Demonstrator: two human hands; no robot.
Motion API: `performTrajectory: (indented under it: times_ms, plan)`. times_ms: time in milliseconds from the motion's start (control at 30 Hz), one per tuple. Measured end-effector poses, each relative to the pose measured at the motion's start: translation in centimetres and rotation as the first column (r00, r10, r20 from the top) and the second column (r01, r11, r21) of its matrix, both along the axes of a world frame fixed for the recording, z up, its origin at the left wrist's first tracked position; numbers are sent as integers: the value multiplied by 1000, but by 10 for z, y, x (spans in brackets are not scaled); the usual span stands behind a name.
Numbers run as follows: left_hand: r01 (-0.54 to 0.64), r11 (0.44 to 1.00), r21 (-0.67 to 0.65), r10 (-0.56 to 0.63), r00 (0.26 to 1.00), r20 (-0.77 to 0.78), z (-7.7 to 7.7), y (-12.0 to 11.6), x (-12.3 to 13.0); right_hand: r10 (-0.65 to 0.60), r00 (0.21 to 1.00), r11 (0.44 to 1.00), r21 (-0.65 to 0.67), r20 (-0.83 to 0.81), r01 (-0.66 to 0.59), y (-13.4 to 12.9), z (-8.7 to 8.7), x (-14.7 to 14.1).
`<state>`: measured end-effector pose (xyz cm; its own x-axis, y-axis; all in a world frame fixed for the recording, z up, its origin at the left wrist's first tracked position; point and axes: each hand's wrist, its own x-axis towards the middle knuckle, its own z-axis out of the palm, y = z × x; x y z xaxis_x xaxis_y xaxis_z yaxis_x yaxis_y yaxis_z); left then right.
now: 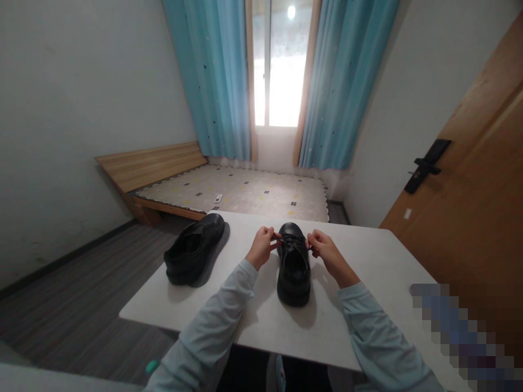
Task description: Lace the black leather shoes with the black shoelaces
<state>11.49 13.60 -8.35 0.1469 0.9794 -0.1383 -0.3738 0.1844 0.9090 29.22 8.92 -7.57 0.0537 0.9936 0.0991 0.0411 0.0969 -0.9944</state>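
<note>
A black lace-up shoe stands upright on the white table, its heel toward me and its toe pointing away. At its left side my left hand pinches a dark shoelace near the lacing. My right hand is closed in a pinch at the right side, with another dark lace end between the fingers. Both laces run to the crossed lacing over the tongue. A second black shoe rests farther left on the table, its toe angled away to the right.
Beyond the table is a bed with a patterned mattress and a small white object on it. Blue curtains frame a bright window. To the right stands a wooden door with a black handle. A pixelated patch covers the lower right.
</note>
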Motion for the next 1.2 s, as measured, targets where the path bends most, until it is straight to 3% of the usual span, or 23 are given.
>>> performTrajectory:
  times_ms: [533, 800, 1000, 1100, 1200]
  plan:
    - [-12, 998, -61, 13, 1000, 17, 4, -2, -3, 22, 1000, 998, -65, -7, -22, -2, 1, 0]
    - [-3, 988, 155, 27, 987, -156, -3, 0, -1, -10, 999, 1000, -16, -43, 9, -2, 1, -3]
    - [81, 900, 429, 92, 925, -368, 1, 4, -6, -63, 996, 998, 10, -56, 64, -3, 3, -2]
    - [129, 824, 552, 140, 897, -419, 9, 2, -10, -65, 996, 998, 13, -67, 66, -4, 4, -3]
    - [278, 718, 638, 81, 877, -473, 20, -7, -15, -85, 993, 995, 43, -86, 89, -4, 6, -3]
